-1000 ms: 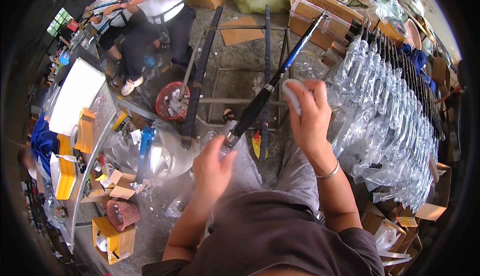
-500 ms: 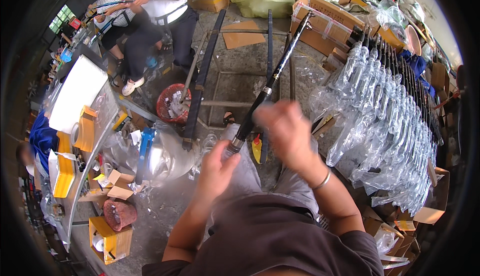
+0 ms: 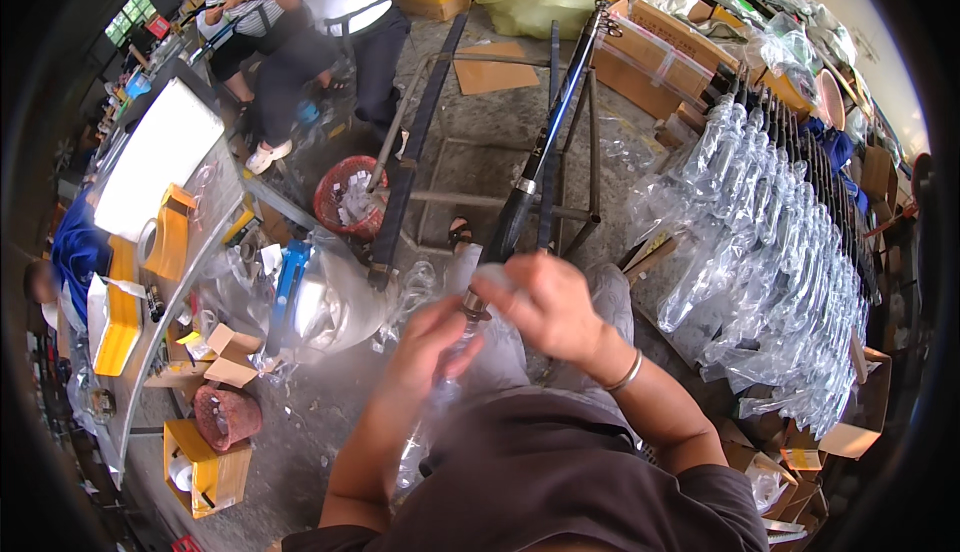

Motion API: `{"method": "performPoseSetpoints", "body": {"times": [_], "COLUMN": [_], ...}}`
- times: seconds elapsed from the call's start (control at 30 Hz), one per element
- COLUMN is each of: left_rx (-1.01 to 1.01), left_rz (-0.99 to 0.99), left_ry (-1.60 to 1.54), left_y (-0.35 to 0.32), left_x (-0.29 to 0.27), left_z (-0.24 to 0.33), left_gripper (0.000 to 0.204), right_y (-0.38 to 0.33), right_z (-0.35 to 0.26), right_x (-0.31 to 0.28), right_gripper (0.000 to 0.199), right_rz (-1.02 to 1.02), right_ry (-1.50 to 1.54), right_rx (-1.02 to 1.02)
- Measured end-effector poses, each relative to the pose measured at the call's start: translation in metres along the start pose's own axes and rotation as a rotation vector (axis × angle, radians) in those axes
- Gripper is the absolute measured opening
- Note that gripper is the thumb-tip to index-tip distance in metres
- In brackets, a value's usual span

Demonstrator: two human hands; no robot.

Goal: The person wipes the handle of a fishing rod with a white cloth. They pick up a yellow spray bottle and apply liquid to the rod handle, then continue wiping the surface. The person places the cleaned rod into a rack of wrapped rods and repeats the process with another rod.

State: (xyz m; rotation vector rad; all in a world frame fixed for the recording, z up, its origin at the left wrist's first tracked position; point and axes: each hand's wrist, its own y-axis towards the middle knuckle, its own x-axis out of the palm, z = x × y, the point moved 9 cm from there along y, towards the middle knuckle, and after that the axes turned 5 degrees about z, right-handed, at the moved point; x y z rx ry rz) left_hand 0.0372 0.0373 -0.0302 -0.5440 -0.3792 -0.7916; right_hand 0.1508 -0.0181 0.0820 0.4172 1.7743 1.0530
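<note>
A telescopic fishing rod (image 3: 512, 220) slants up and away from my lap, its black grip and metal butt cap at the near end and small ring guides at the tip. My right hand (image 3: 548, 314) is closed around the lower grip, just above the cap. Beside the butt, my left hand (image 3: 425, 347) has its fingers curled, slightly smeared by motion. Clear plastic film (image 3: 412, 447), looking like a thin bag, hangs below the left hand and seems to be pinched in it. The film partly hides behind my forearm and shirt.
On the right, many bagged rods (image 3: 770, 252) lean in a row. A metal frame with dark padded bars (image 3: 425, 142) stands ahead. Left are a red basket (image 3: 350, 199), a worktable (image 3: 185, 287) and a small carton (image 3: 205, 467). Two people (image 3: 330, 12) sit at the upper left.
My right hand has come down the rod toward its butt. My left hand has moved off the cap to just below it, and clear plastic now shows there. The rod stands a little steeper.
</note>
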Motion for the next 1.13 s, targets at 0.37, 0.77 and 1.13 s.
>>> {"method": "performPoseSetpoints", "body": {"times": [0.37,0.77,1.13], "left_rx": [-0.083,0.054,0.025], "left_rz": [-0.156,0.066,0.074], "left_ry": [-0.209,0.057,0.083], "left_y": [-0.023,-0.045,-0.054], "left_x": [-0.014,-0.015,-0.026], "left_z": [-0.023,-0.019,-0.031], "left_gripper": [0.041,0.028,0.028], "right_y": [-0.04,0.009,-0.02], "right_z": [0.025,-0.055,-0.01], "right_x": [-0.014,-0.002,-0.012], "right_gripper": [0.042,0.034,0.042], "right_rz": [-0.014,-0.108,-0.06], "right_ry": [0.103,-0.168,-0.127], "right_rx": [0.543,-0.07,0.244]}}
